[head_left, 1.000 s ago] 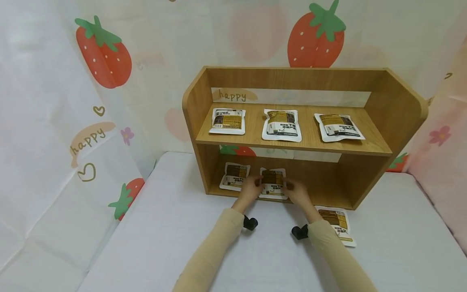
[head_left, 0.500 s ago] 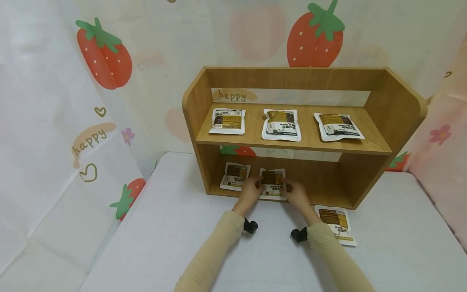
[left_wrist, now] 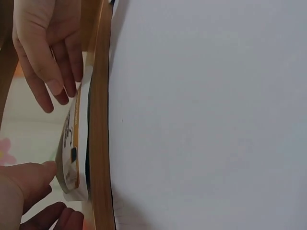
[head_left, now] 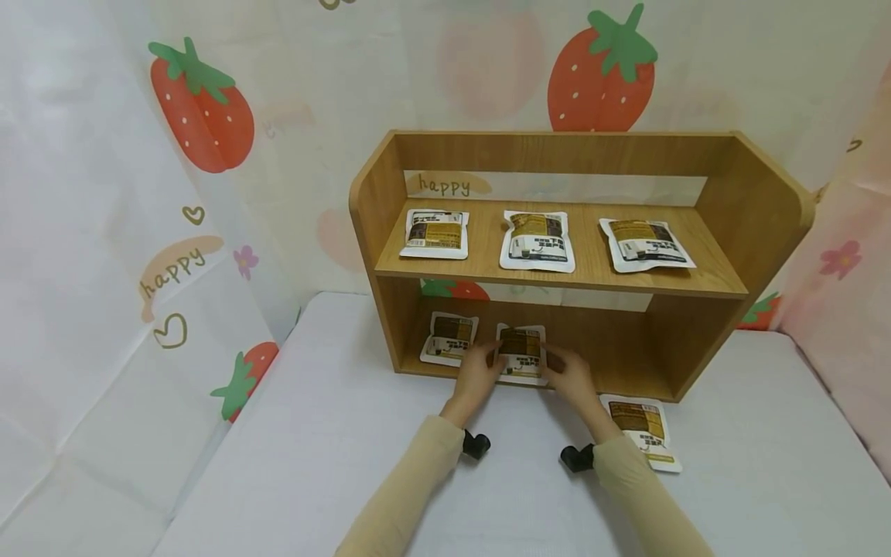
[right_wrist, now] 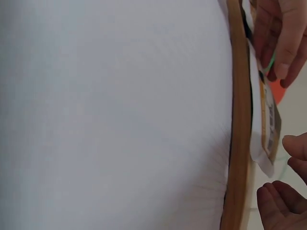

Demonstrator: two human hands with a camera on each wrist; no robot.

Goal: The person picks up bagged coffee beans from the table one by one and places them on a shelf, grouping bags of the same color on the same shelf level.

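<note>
A white food pouch [head_left: 520, 370] with a brown-and-gold label lies face up in the middle of the lower shelf, near its front edge. My left hand [head_left: 477, 373] is at the pouch's left side, fingers relaxed, the thumb tip right at its edge in the left wrist view. On the other side, my right hand [head_left: 572, 377] has loosely bent fingers; in the right wrist view a small gap shows between its thumb [right_wrist: 293, 145] and the pouch [right_wrist: 268, 129]. Another pouch [head_left: 448, 338] lies just left of my left hand.
The two-tier wooden shelf [head_left: 560, 285] stands at the back of the white table [head_left: 334, 433]. On its upper board lie three pouches, the middle one [head_left: 537, 241] facing up. One more pouch [head_left: 643, 429] lies on the table beside my right forearm, before the shelf's right end.
My right hand has drawn slightly back and outward, and its fingers have loosened at the pouch's side. The left hand has barely shifted. The pouch stays in place.
</note>
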